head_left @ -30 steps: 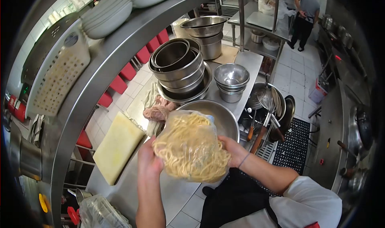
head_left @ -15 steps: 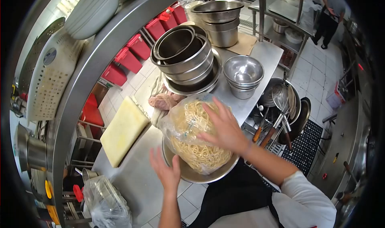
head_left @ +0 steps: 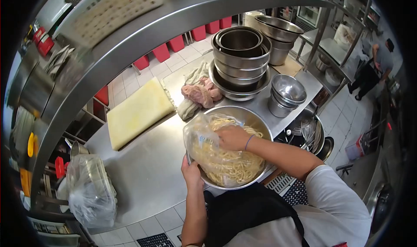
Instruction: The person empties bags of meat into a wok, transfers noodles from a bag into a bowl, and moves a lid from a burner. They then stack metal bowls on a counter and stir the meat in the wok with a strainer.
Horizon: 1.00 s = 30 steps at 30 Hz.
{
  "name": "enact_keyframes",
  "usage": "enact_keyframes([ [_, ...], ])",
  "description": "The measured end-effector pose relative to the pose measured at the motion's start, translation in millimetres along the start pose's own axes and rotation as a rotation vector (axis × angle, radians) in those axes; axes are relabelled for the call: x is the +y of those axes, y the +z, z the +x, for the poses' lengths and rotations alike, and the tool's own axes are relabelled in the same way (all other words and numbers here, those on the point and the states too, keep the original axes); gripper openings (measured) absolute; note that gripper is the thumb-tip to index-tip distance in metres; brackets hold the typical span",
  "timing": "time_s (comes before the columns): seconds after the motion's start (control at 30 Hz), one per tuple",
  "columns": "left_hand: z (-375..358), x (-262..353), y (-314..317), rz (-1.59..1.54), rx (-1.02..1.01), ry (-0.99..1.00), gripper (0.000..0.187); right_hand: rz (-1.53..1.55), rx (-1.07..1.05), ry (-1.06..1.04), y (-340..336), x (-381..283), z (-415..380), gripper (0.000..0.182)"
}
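A wide metal bowl [head_left: 259,116] at the table's near edge holds a clear plastic bag [head_left: 197,136] of pale yellow noodles [head_left: 236,168]. My right hand [head_left: 234,138] is closed on the upper part of the bag, above the noodles; its fingertips are partly hidden. At the bowl's left side, my left hand [head_left: 191,171] grips the rim with the thumb up and the fingers along the outer wall.
Behind the bowl lie crumpled cloths [head_left: 202,92] and a stack of metal pots [head_left: 241,66]. Small metal bowls [head_left: 289,90] stand to the right, a thick cutting board [head_left: 139,112] to the left. A bagged container [head_left: 91,190] sits at the table's left end. Another person [head_left: 378,66] stands far right.
My right hand has closed on the bag. The left hand, spread in the air before, now holds the bowl's rim. The bag has sunk lower and the view has turned.
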<state>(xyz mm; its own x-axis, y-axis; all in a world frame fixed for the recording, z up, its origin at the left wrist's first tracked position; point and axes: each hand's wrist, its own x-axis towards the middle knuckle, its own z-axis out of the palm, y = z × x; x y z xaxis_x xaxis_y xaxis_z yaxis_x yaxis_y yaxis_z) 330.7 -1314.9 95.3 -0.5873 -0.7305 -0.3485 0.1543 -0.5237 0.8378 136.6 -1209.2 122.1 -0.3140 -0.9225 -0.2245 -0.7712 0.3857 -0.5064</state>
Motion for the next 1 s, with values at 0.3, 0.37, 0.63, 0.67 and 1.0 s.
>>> enact_keyframes([
  [0.3, 41, -16, -4, -0.039, -0.025, 0.111, 0.048, -0.356, 0.493, -0.157, 26, -64, -34, 0.032],
  [0.37, 42, -15, 0, -0.028, 0.022, 0.119, 0.047, -0.063, 0.554, -0.164, 43, -52, -28, 0.028],
  [0.63, -27, 43, -4, 0.965, -0.131, 0.828, 0.083, 1.199, 1.041, -0.017, -85, -116, 17, 0.023],
  [0.67, -30, 43, -1, 0.998, -0.146, 0.834, 0.077, 1.278, 1.041, -0.041, -90, -121, 20, 0.022],
  [1.0, 41, 98, 43, 0.845, -0.297, 0.827, 0.018, 1.451, 1.1, -0.136, -149, -120, -35, 0.023],
])
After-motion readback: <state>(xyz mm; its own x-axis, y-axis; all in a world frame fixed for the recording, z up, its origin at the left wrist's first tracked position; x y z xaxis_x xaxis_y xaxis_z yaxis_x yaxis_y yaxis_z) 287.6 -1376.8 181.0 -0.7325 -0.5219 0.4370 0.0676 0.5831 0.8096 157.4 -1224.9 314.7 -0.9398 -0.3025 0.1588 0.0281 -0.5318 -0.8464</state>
